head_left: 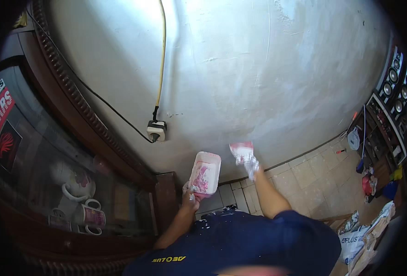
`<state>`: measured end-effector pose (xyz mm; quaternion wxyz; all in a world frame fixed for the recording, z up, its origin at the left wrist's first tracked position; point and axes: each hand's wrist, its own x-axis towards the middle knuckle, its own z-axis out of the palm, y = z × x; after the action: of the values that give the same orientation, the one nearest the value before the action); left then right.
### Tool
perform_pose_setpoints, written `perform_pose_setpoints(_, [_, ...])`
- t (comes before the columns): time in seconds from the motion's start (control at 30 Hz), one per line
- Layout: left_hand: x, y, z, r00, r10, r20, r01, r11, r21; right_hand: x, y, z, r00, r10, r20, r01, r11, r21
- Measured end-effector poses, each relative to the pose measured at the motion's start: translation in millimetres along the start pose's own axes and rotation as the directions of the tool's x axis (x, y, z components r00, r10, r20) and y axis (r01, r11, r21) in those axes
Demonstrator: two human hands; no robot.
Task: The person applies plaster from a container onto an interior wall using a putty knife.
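Counted: one white tray (pixel 208 157) with pink-and-white paste (pixel 202 178) inside, one pink spreader blade (pixel 242 147) smeared white, one socket box (pixel 157 131) on the wall (pixel 222 92). Gripping the white tray by its near left corner in the left hand (pixel 190 198), extending forward past it. Clasping the spreader blade from below in the white-smeared right hand (pixel 251 166), right of the tray and apart from it. Cannot tell if touching the wall.

Dark navy top (pixel 258 241) here, short slvs (pixel 284 215), w/ yellow lettering (pixel 168 259) on its L side, white specks (pixel 201 223) spattered toward the far edge; and there's the R hand (pixel 250 164), coated white, glove or paste unclear; L hand (pixel 189 198) shows pale smears; forearms (pixel 271 195) bare.
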<state>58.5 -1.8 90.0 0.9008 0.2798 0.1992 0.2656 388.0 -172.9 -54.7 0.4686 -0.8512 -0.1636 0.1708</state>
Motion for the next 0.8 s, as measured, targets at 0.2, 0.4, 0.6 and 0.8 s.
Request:
perform_pose_setpoints(0.2, [12, -10, -5, 0.998, -0.04, 0.043, 0.04, 0.999, -0.011, 11, -103, -90, 0.629, -0.676, -0.384, 0.766, 0.457, 0.452])
perform_pose_setpoints(0.4, [-10, 0, 36, 0.993, -0.099, 0.067, 0.092, 0.99, 0.103, 2, -473, -288, 0.79, -0.468, -0.396, 0.491, 0.096, 0.866])
perform_pose_setpoints(0.6, [-25, 3, 72, 0.997, -0.073, -0.006, 0.074, 0.996, 0.043, 118, -489, -367, 0.843, -0.223, -0.489, 0.531, 0.213, 0.82])
perform_pose_setpoints(0.8, [-26, -2, 31, 0.999, -0.029, 0.03, 0.028, 0.999, 0.043, 25, -210, -140, 0.95, 0.231, -0.208, 0.104, 0.394, 0.913])
